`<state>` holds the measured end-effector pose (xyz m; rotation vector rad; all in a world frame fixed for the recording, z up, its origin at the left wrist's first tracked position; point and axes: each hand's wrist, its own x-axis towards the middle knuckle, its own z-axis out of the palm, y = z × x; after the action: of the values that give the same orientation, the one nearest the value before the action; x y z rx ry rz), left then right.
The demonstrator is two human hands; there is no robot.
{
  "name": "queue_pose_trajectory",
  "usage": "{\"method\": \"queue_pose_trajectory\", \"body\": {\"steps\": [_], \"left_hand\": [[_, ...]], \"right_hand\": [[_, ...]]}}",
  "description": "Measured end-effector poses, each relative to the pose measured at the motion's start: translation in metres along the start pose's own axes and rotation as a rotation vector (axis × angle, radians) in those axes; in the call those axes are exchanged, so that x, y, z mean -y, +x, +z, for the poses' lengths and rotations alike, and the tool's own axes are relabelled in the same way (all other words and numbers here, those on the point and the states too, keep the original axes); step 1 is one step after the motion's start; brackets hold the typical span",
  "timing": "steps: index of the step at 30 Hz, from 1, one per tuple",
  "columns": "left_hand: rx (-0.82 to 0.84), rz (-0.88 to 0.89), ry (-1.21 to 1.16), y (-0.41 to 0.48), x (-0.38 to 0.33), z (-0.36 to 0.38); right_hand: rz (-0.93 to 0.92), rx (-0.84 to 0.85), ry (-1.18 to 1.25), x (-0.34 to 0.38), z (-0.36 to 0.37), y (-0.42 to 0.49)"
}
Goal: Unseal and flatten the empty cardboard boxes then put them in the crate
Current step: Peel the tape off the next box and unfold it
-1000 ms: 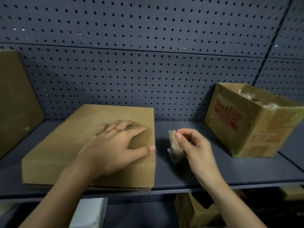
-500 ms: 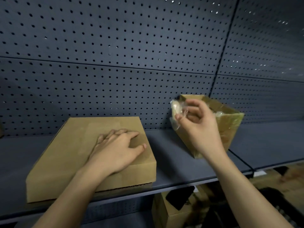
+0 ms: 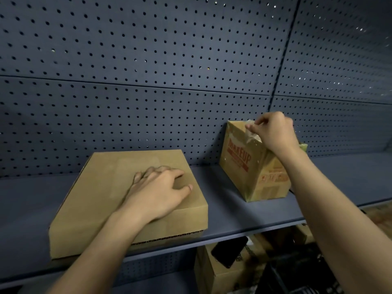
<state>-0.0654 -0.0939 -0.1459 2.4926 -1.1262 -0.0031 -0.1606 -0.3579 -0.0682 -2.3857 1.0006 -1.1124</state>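
Observation:
A flat, plain brown cardboard box [image 3: 110, 194] lies on the dark blue shelf [image 3: 237, 213], left of centre. My left hand [image 3: 159, 192] rests palm-down on its top near the right front corner, fingers spread. To the right stands an open printed box [image 3: 250, 172] with red lettering, tilted against the pegboard. My right hand [image 3: 271, 132] hovers over its open top, fingertips pinched on a crumpled wad of clear tape [image 3: 251, 132] at the rim. No crate is clearly visible.
A perforated dark pegboard wall [image 3: 169, 81] backs the shelf. Below the shelf edge sit another cardboard box [image 3: 214, 272] with a black object on it, plus dark clutter [image 3: 297, 272] at the lower right.
My right hand carried the wad of tape up and right, from beside the flat box to the open top of the printed box. My left hand stayed on the flat box.

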Motion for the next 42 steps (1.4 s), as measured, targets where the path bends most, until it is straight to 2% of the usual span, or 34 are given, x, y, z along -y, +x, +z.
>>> {"method": "queue_pose_trajectory", "body": {"steps": [6,10,17,21,27,30,34,36,39,42], "left_hand": [[0.024,0.018,0.027,-0.002,0.0,-0.001],[0.031,0.019,0.039,-0.003,-0.002,-0.001],[0.031,0.021,0.045,-0.003,-0.002,-0.002],[-0.015,0.014,0.038,-0.007,-0.003,-0.003],[-0.075,-0.007,0.061,-0.016,-0.006,-0.01],[-0.102,-0.015,0.092,-0.023,-0.006,-0.019],[-0.111,-0.073,0.08,-0.032,0.007,-0.034],[-0.129,-0.138,0.062,-0.035,0.019,-0.044],[-0.145,-0.24,0.032,-0.039,0.043,-0.056],[-0.132,-0.217,-0.018,-0.052,0.065,-0.061]], "right_hand": [[0.163,0.079,-0.093,-0.006,0.003,0.008],[0.231,0.119,-0.249,-0.005,0.005,0.012],[0.237,0.156,-0.315,0.004,0.004,0.013],[0.214,0.084,-0.291,0.003,0.012,0.015],[0.195,0.122,-0.289,0.0,0.012,0.017],[0.109,0.044,-0.283,0.001,0.012,0.009],[-0.183,-0.151,-0.161,0.012,0.01,-0.013],[-0.32,-0.17,-0.056,0.023,0.009,-0.029],[-0.463,-0.076,0.112,0.041,0.012,-0.062],[-0.573,0.178,0.212,0.051,0.022,-0.102]]}}
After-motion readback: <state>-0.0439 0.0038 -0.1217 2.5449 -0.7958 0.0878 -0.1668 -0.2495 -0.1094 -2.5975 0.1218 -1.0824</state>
